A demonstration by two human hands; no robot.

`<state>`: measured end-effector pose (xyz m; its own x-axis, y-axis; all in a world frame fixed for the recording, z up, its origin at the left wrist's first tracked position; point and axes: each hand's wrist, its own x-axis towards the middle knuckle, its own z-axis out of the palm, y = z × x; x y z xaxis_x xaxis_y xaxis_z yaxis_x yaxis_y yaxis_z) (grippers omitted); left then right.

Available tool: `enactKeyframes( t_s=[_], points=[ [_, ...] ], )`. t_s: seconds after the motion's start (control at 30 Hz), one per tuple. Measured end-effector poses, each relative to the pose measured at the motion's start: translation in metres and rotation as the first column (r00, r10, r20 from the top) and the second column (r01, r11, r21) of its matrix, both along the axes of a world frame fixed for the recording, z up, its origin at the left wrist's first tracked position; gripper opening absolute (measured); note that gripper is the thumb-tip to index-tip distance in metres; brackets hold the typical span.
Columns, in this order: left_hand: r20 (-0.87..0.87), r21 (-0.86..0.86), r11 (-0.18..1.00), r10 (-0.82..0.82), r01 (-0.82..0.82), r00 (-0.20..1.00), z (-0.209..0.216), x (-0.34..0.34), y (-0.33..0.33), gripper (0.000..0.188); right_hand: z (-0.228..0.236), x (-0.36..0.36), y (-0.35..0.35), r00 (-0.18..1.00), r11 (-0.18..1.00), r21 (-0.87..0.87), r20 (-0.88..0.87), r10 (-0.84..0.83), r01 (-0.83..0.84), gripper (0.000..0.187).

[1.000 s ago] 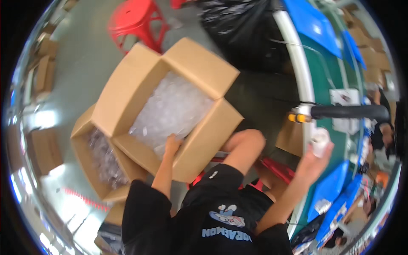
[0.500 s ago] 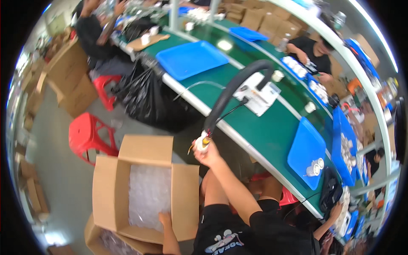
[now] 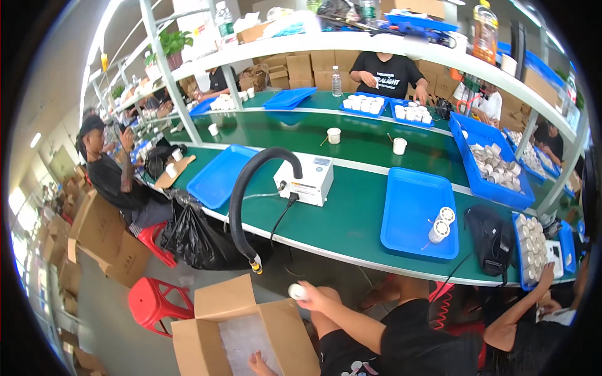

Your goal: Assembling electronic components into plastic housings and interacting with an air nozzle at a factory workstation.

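Observation:
My right hand [image 3: 316, 297] is closed around a small white cylindrical part [image 3: 298, 292], held above the near right flap of an open cardboard box [image 3: 285, 335]. Just past it hangs the yellow-tipped end of a black flexible hose [image 3: 237, 213], apart from the part. The hose rises to a white box-shaped machine [image 3: 310, 182] on the green bench. Over clear plastic bags [image 3: 248, 338] inside the cardboard box is my left hand [image 3: 258, 363], its fingers apart, with nothing visible in it.
A blue tray [image 3: 407, 241] on the bench holds two white cylindrical parts [image 3: 442, 224]. Beside it lie a black bag [image 3: 489, 241] and a blue bin [image 3: 464, 156] of white parts. A red stool [image 3: 160, 304] stands left; co-workers sit around the bench.
The white part in my right hand has come away from the hose end, which now hangs free. My left hand has lifted off the plastic bags. The view has tilted up toward the bench.

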<state>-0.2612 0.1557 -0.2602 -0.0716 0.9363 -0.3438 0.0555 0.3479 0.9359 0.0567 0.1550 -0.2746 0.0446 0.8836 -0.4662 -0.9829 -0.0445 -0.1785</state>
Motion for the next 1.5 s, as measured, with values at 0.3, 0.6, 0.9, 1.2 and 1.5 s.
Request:
enactKeyframes(
  t_s=[0.3, 0.6, 0.9, 1.2, 1.5],
  points=[
    [-0.067, 0.297, 0.809, -0.512, 0.507, 0.857, 0.034, 0.182, 0.091, 0.061, -0.025, 0.013, -0.279, 0.953, 0.997, 0.001, -0.296, -0.068, 0.072, 0.042],
    [-0.133, 0.409, 0.860, -0.274, 0.304, 0.953, 0.029, 0.232, 0.140, 0.051, -0.037, -0.001, -0.272, 0.953, 0.933, -0.204, -0.005, -0.304, 0.297, 0.036],
    [-0.317, 0.286, 0.708, -0.567, 0.646, 0.761, 0.054, 0.202, 0.084, 0.053, -0.026, -0.003, -0.260, 0.954, 0.923, -0.244, 0.070, -0.290, 0.298, 0.032],
    [0.796, -0.162, 0.224, -0.546, 0.961, 0.261, 0.036, 0.151, -0.081, 0.059, 0.098, 0.029, -0.268, 0.753, 0.931, -0.062, 0.609, -0.250, 0.359, 0.033],
    [0.688, 0.275, 0.254, -0.726, 0.927, -0.005, 0.166, 0.227, -0.122, 0.087, 0.192, 0.056, -0.293, 0.820, 0.966, 0.147, 0.510, -0.260, 0.215, 0.042]
  ],
)
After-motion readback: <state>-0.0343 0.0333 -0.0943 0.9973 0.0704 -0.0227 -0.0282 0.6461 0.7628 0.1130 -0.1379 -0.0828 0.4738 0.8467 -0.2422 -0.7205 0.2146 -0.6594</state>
